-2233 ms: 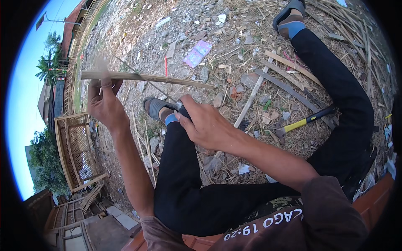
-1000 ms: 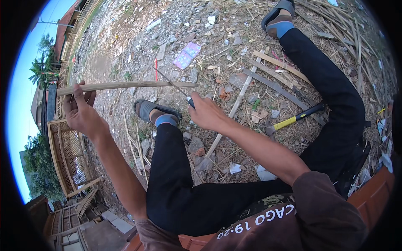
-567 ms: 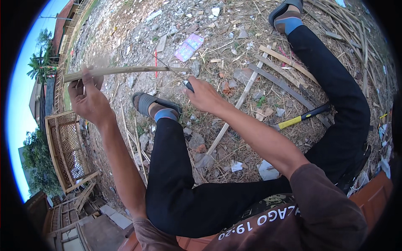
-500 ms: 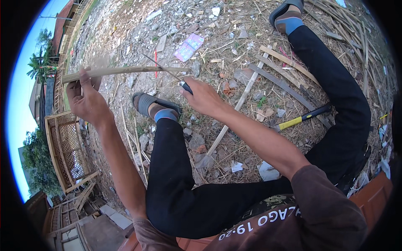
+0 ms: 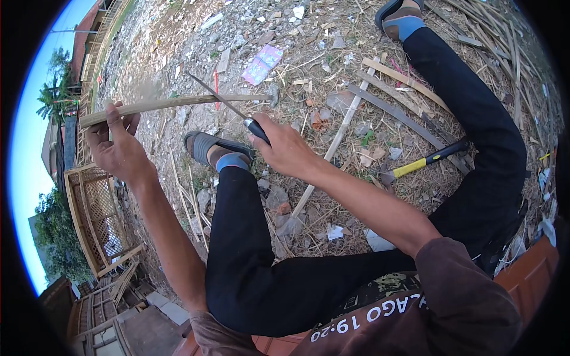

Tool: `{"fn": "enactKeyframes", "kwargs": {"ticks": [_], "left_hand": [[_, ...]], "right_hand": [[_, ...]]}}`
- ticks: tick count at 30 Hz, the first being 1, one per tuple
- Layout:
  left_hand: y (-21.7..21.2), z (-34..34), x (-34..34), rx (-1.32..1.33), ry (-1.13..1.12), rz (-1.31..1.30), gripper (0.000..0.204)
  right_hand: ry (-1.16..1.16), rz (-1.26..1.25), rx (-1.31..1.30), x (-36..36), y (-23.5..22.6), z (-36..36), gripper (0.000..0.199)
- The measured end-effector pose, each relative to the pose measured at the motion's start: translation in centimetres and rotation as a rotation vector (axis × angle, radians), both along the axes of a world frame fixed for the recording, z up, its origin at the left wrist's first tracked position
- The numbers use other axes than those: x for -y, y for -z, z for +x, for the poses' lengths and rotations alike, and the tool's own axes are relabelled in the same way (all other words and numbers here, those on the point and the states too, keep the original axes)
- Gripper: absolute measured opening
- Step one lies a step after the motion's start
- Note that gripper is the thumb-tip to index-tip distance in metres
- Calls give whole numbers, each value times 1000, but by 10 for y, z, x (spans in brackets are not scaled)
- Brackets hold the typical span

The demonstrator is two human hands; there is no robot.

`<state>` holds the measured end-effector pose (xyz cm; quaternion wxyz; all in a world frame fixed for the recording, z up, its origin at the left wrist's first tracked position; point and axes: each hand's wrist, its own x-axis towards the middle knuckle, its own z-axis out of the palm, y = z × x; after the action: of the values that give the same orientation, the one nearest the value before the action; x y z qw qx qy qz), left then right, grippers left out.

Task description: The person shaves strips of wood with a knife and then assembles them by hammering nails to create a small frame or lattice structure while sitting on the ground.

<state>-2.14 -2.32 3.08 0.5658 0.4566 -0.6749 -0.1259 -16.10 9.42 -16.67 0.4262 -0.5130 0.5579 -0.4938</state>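
A long, slightly bowed bamboo strip [image 5: 178,102] runs across the upper left, its left end between the thumb and fingers of my left hand [image 5: 123,151]. My right hand [image 5: 288,148] is wrapped round the black handle of a knife [image 5: 228,105]. The slim blade points up and left and crosses the strip towards its far right end; whether the edge touches the wood I cannot tell. Below the strip, my sandalled left foot [image 5: 208,145] rests on the ground.
A hammer [image 5: 409,169] with a yellow and black handle lies by my right leg, near several wooden strips [image 5: 404,80] and a long pale stick [image 5: 332,151]. Bamboo lengths [image 5: 499,65] are heaped at far right. A lattice panel [image 5: 98,213] stands at left; a pink wrapper [image 5: 262,64] lies ahead.
My right hand and the knife handle have come slightly nearer to me, and more of the handle shows. The left hand, with the bamboo strip, has shifted a little left and down.
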Motion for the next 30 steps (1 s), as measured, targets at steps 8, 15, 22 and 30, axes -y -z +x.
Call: {"fn": "enactKeyframes", "kwargs": {"ticks": [8,15,22,30], "left_hand": [[0,3,5,-32,9,0,23],[-3,2,2,-11,-19,2,22],[-3,11,0,-8,-27,-1,21],[2,25,4,-41,-48,11,23]], "right_hand": [[87,101,-283,5,36,-23,39],[83,107,-297,4,16,-4,36],[62,-95,-247,2,3,-5,29],[-9,150,-343,1,8,-23,28]]}}
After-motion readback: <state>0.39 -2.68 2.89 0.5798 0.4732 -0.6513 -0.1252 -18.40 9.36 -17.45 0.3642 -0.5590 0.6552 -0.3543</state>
